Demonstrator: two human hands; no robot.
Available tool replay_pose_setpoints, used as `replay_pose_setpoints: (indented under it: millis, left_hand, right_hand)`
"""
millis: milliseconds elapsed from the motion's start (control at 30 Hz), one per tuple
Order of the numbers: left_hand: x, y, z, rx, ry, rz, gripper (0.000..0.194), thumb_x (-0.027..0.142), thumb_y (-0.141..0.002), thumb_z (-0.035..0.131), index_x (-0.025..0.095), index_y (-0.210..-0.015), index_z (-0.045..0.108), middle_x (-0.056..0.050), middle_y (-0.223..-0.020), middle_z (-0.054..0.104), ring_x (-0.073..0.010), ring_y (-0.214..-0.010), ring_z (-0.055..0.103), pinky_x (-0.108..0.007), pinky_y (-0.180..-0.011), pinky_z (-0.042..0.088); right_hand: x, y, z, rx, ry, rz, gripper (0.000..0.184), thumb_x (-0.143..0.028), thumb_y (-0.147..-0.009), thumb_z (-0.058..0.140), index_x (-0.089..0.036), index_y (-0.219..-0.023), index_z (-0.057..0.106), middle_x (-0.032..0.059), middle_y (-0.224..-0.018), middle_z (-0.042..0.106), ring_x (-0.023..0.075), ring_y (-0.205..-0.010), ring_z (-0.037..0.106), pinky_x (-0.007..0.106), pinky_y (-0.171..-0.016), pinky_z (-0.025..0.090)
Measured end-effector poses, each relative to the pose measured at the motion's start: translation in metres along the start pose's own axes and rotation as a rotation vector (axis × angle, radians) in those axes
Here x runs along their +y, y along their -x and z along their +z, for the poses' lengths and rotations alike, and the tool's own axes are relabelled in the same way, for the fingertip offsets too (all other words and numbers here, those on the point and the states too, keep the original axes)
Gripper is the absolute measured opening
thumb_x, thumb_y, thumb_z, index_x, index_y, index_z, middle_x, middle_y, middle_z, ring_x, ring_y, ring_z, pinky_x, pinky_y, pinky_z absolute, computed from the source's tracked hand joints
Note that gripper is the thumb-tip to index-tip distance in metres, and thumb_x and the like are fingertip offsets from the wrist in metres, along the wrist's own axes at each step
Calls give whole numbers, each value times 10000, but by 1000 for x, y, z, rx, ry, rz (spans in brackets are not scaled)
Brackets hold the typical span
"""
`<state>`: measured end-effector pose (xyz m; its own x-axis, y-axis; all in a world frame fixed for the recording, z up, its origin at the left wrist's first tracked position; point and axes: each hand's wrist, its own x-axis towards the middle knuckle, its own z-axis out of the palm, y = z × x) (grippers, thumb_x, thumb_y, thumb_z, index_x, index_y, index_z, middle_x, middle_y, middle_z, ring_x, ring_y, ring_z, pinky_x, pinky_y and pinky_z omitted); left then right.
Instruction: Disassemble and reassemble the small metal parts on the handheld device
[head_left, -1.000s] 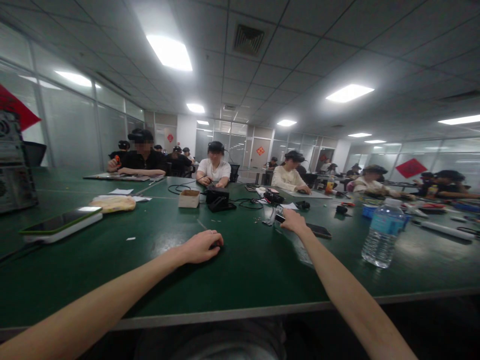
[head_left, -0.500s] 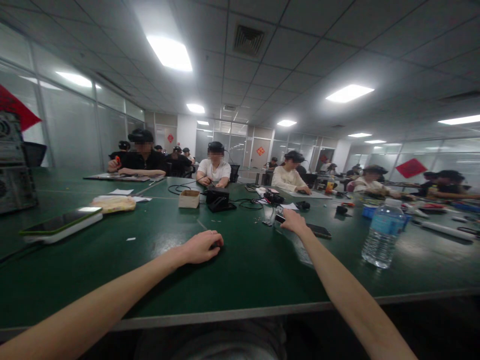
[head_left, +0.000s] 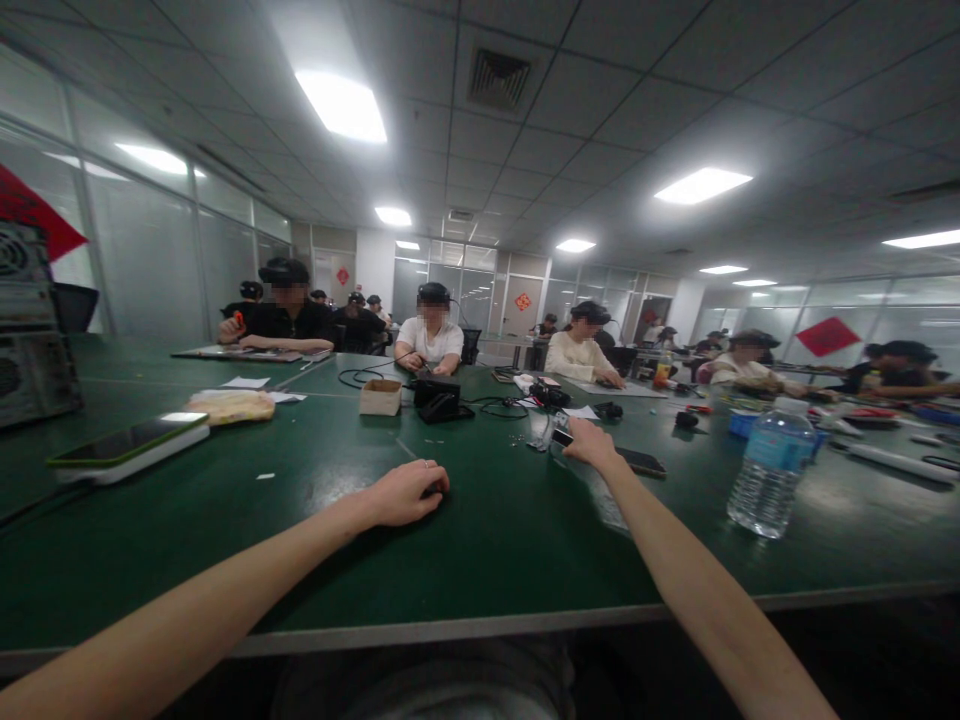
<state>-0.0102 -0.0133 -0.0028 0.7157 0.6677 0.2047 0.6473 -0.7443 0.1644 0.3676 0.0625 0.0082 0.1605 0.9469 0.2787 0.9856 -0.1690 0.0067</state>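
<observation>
My left hand (head_left: 409, 492) rests on the green table (head_left: 480, 560), its fingers curled down toward the thumb; a ring shows on one finger. What lies under those fingers, if anything, is hidden. Farther forward on the right, my right hand (head_left: 589, 443) is closed around a small dark object with a pale edge (head_left: 561, 437), too small to name exactly. Beside its fingertips is a crumpled clear plastic bag (head_left: 538, 430), with several tiny bits (head_left: 516, 438) to the left. A dark phone-like slab (head_left: 641, 462) lies just right of my right wrist.
A water bottle (head_left: 772, 470) stands at right. A small cardboard box (head_left: 380, 398) and a black device (head_left: 439, 398) sit ahead, among cables. At left are a green-edged phone (head_left: 127, 440) and a computer case (head_left: 34, 330). Several people work across the table.
The view has shifted very slightly. Both hands stay in nearly the same places, and nothing else has visibly moved.
</observation>
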Motion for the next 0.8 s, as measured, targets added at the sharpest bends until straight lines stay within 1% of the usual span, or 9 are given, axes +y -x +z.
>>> replay_pose_setpoints:
  millis: [133,300,367,433,567,800]
  left_hand:
    - [3,2,-1,-9,-18,16,177,226,-848,492,205,-997,585,-53,-1018,597,-205,-935,568,-302,-788,461]
    - [7,3,-4,-22,-19,-1,178,228,-849,497,205,-1002,584,-58,-1032,595,-209,-941,568,-309,-791,467]
    - [8,3,-5,-28,-19,-9,176,226,-848,500,206,-1002,584,-56,-1038,593,-207,-946,567,-306,-797,467]
    - [8,3,-5,-35,-20,-8,177,219,-847,502,204,-1003,584,-52,-1045,591,-201,-953,566,-299,-806,468]
    - [10,4,-7,-42,-24,-11,178,211,-846,503,206,-1005,582,-48,-1050,593,-195,-957,567,-292,-812,466]
    - [11,5,-9,-47,-21,-22,174,233,-859,504,217,-1015,581,-43,-1052,586,-195,-949,569,-283,-791,464]
  right_hand:
    - [0,0,2,8,-6,-16,337,-352,-728,631,-199,-1000,501,121,-1112,571,304,-1002,582,369,-744,454]
    - [4,-8,7,8,-5,-22,346,-423,-735,612,-196,-976,510,124,-1113,577,302,-972,592,355,-711,446]
    - [6,-10,7,-25,-6,-32,354,-455,-733,600,-195,-958,514,117,-1091,589,295,-947,598,338,-688,441]
    - [9,-11,7,-86,-19,-45,361,-482,-724,594,-197,-933,521,112,-1059,603,287,-922,602,319,-659,434]
    - [12,-12,6,-185,-51,-63,351,-500,-715,587,-200,-888,528,105,-1019,621,271,-883,606,306,-626,427]
    - [12,-13,7,-194,-53,-74,374,-522,-713,565,-195,-893,537,114,-1021,623,275,-875,608,315,-625,437]
